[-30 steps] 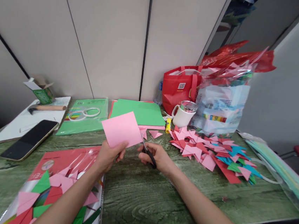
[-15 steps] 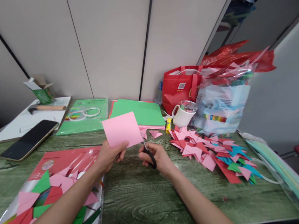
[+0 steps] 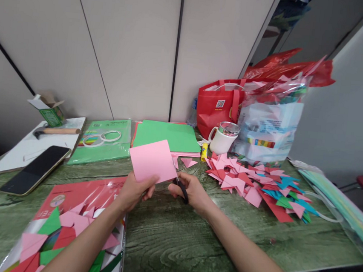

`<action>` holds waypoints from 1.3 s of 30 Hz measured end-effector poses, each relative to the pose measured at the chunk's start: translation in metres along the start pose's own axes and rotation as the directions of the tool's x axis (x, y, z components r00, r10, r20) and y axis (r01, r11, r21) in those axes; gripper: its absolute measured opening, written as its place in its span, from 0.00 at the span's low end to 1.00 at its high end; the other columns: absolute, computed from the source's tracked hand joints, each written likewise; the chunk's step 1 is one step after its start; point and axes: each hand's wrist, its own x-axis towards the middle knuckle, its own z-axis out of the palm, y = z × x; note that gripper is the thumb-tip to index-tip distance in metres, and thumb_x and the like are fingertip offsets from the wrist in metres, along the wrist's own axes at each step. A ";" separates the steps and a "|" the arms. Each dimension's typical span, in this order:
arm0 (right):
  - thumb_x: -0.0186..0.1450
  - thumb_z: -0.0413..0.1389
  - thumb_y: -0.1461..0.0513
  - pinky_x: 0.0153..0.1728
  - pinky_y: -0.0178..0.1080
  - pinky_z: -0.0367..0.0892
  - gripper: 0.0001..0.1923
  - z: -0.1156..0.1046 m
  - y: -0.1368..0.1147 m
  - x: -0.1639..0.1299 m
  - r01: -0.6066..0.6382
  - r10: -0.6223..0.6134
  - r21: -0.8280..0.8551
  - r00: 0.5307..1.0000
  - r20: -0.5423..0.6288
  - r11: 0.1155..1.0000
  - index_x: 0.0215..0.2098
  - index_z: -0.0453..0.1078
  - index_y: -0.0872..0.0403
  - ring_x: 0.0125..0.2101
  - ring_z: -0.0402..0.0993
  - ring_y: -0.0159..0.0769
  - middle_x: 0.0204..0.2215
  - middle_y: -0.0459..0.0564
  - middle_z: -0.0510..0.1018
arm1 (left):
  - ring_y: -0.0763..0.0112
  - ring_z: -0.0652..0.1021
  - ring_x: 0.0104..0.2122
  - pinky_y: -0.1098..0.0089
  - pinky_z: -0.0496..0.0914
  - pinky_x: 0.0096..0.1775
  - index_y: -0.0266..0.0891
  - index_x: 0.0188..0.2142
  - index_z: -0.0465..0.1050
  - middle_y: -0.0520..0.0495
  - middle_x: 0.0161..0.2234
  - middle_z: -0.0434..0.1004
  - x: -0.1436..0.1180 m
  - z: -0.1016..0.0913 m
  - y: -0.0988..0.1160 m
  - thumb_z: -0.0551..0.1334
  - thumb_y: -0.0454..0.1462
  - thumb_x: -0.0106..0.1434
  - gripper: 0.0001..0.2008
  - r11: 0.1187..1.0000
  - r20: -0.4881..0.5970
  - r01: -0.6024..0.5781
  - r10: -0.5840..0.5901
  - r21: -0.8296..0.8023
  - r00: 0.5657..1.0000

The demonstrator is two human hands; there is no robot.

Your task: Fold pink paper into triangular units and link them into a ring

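Note:
My left hand [image 3: 135, 192] pinches the lower edge of a square pink paper sheet [image 3: 152, 160] and holds it up above the green wood-grain table [image 3: 174, 238]. Just to its right, my right hand [image 3: 192, 191] grips black-handled scissors [image 3: 181, 188]. The blades run up behind the sheet's right edge and are mostly hidden by the paper. The two hands sit close together near the middle of the table.
A pile of pink, red and blue folded paper pieces [image 3: 260, 188] lies to the right. Green paper stack [image 3: 167, 135], white mug [image 3: 222, 138], red bag [image 3: 218, 105] and plastic bag [image 3: 269, 123] stand behind. A phone [image 3: 35, 169], hammer [image 3: 56, 131] and tape rings [image 3: 102, 138] lie left.
The pink sheet has shifted right and slightly down toward the scissors, now covering the blades. Both hands have drawn a little closer together.

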 end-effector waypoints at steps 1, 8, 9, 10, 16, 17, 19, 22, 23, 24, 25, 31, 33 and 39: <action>0.50 0.60 0.52 0.20 0.31 0.53 0.18 0.000 0.000 0.000 -0.001 0.001 -0.009 1.000 -0.001 1.000 0.31 0.66 0.57 0.18 0.59 0.26 0.17 0.40 0.66 | 0.83 0.59 0.09 0.78 0.51 0.13 0.35 0.10 0.61 0.55 0.07 0.59 0.000 0.000 0.000 0.62 0.42 0.51 0.19 1.000 0.002 0.001 -0.001 -0.004 1.000; 0.51 0.60 0.50 0.19 0.31 0.52 0.18 0.002 0.002 0.000 0.025 -0.025 0.019 1.000 -0.016 1.000 0.28 0.65 0.56 0.16 0.59 0.25 0.15 0.39 0.64 | 0.82 0.60 0.09 0.78 0.53 0.13 0.34 0.12 0.63 0.54 0.07 0.61 0.001 -0.001 -0.003 0.62 0.41 0.52 0.18 1.000 0.024 0.000 0.000 -0.031 1.000; 0.51 0.59 0.50 0.19 0.31 0.52 0.18 0.002 0.002 0.000 0.027 -0.027 0.027 0.999 -0.017 0.999 0.29 0.65 0.56 0.16 0.59 0.25 0.15 0.39 0.64 | 0.82 0.60 0.09 0.78 0.53 0.13 0.34 0.12 0.63 0.54 0.08 0.62 0.001 -0.002 -0.004 0.62 0.41 0.52 0.18 0.999 0.027 0.001 0.000 -0.039 1.000; 0.51 0.59 0.51 0.19 0.31 0.52 0.18 0.003 0.003 0.000 0.027 -0.027 0.032 0.999 -0.018 0.999 0.29 0.65 0.56 0.16 0.59 0.25 0.15 0.39 0.64 | 0.82 0.60 0.09 0.78 0.53 0.13 0.34 0.12 0.64 0.54 0.08 0.63 0.002 -0.002 -0.005 0.62 0.41 0.52 0.18 0.999 0.030 0.001 0.000 -0.045 1.000; 0.50 0.60 0.51 0.19 0.31 0.55 0.18 0.004 0.006 0.001 0.010 -0.007 0.093 1.000 -0.027 0.996 0.30 0.65 0.56 0.16 0.59 0.24 0.16 0.39 0.64 | 0.82 0.61 0.09 0.78 0.53 0.13 0.33 0.14 0.66 0.52 0.09 0.65 0.002 -0.002 -0.006 0.61 0.41 0.53 0.17 0.996 0.071 0.003 0.003 -0.085 0.997; 0.50 0.61 0.51 0.19 0.31 0.56 0.18 0.004 0.007 0.001 0.006 -0.003 0.105 1.000 -0.029 0.994 0.30 0.65 0.56 0.16 0.59 0.24 0.16 0.39 0.64 | 0.82 0.61 0.09 0.78 0.53 0.13 0.33 0.14 0.66 0.52 0.09 0.65 0.002 -0.002 -0.006 0.61 0.41 0.53 0.16 0.996 0.072 0.006 0.000 -0.093 0.997; 0.50 0.61 0.52 0.19 0.31 0.57 0.18 0.004 0.007 0.001 0.000 0.005 0.119 0.999 -0.035 0.993 0.29 0.65 0.56 0.16 0.59 0.24 0.16 0.39 0.64 | 0.81 0.61 0.09 0.78 0.53 0.13 0.33 0.14 0.66 0.52 0.09 0.65 0.002 -0.001 -0.005 0.62 0.42 0.52 0.16 0.995 0.064 0.013 -0.007 -0.096 0.998; 0.49 0.61 0.52 0.19 0.31 0.58 0.18 0.004 0.007 0.001 -0.010 0.016 0.136 0.999 -0.048 0.991 0.27 0.64 0.56 0.15 0.59 0.23 0.16 0.39 0.64 | 0.81 0.61 0.09 0.78 0.54 0.13 0.33 0.14 0.66 0.51 0.09 0.65 0.001 0.000 -0.004 0.62 0.42 0.52 0.17 0.996 0.057 0.020 -0.015 -0.086 0.998; 0.49 0.61 0.52 0.19 0.31 0.58 0.18 0.004 0.007 0.001 -0.010 0.018 0.142 0.998 -0.054 0.990 0.27 0.64 0.56 0.15 0.59 0.23 0.16 0.39 0.64 | 0.81 0.61 0.09 0.78 0.54 0.13 0.33 0.14 0.66 0.51 0.10 0.65 0.001 0.000 -0.004 0.62 0.43 0.51 0.17 0.996 0.058 0.020 -0.015 -0.088 0.998; 0.49 0.61 0.52 0.19 0.31 0.59 0.18 0.005 0.008 0.001 -0.007 0.016 0.144 0.998 -0.060 0.990 0.26 0.64 0.56 0.15 0.59 0.23 0.16 0.38 0.64 | 0.81 0.62 0.09 0.78 0.54 0.13 0.33 0.14 0.67 0.51 0.10 0.66 0.001 0.000 -0.003 0.62 0.43 0.51 0.17 0.995 0.059 0.019 -0.013 -0.093 0.998; 0.49 0.61 0.52 0.18 0.31 0.59 0.17 0.005 0.008 0.001 -0.004 0.013 0.140 0.998 -0.067 0.990 0.26 0.63 0.56 0.15 0.59 0.23 0.16 0.38 0.64 | 0.81 0.62 0.09 0.78 0.54 0.13 0.33 0.15 0.67 0.51 0.10 0.66 0.001 0.000 -0.003 0.62 0.43 0.51 0.17 0.995 0.062 0.018 -0.011 -0.098 0.998; 0.50 0.60 0.51 0.17 0.31 0.59 0.17 0.003 0.007 0.005 0.040 -0.026 0.069 0.982 -0.189 0.997 0.25 0.63 0.56 0.13 0.59 0.24 0.14 0.39 0.64 | 0.81 0.61 0.09 0.77 0.54 0.13 0.33 0.15 0.67 0.50 0.10 0.67 0.001 0.000 -0.002 0.62 0.44 0.51 0.17 0.994 0.071 0.010 -0.003 -0.109 0.997; 0.51 0.59 0.51 0.18 0.32 0.58 0.16 -0.004 0.002 0.005 0.080 -0.075 0.008 0.957 -0.279 0.997 0.25 0.63 0.55 0.14 0.59 0.25 0.13 0.39 0.63 | 0.81 0.62 0.09 0.77 0.54 0.13 0.33 0.15 0.67 0.50 0.11 0.67 0.002 -0.001 -0.004 0.62 0.44 0.51 0.17 0.992 0.054 0.003 0.004 -0.123 0.999; 0.50 0.60 0.61 0.23 0.32 0.55 0.15 -0.027 -0.021 -0.009 0.027 -0.123 -0.755 0.990 -0.071 0.655 0.36 0.69 0.54 0.22 0.66 0.32 0.21 0.43 0.70 | 0.82 0.61 0.10 0.78 0.53 0.13 0.34 0.15 0.65 0.54 0.11 0.64 0.012 -0.007 -0.007 0.61 0.43 0.52 0.17 0.969 -0.199 -0.106 0.061 -0.224 0.978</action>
